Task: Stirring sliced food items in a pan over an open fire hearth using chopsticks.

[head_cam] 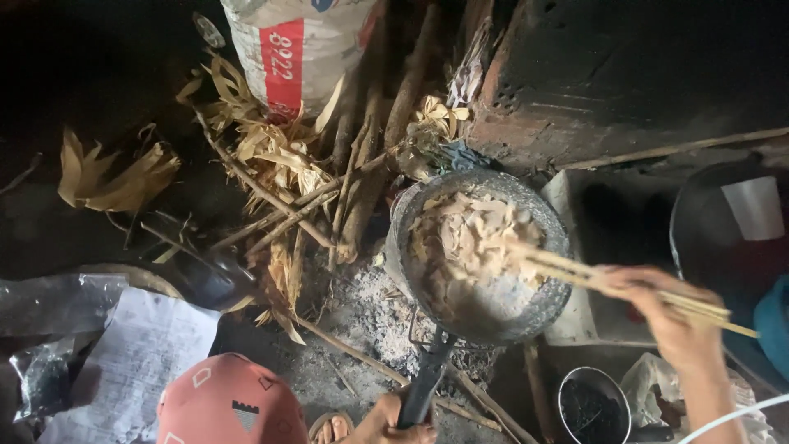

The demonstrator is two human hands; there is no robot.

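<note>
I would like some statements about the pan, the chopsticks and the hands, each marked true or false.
1. The left hand grips the pan by its handle. True.
2. The right hand holds a metal spoon. False: it holds long chopsticks.
3. The pan is empty. False: pale flat food pieces fill it.
4. The chopstick tips reach into the food. True.
5. Dry leaves lie left of the pan. True.

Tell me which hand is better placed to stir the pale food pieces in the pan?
Probably the right hand: it holds long wooden chopsticks reaching the pale food pieces. The left hand grips the speckled grey pan's black handle.
</note>
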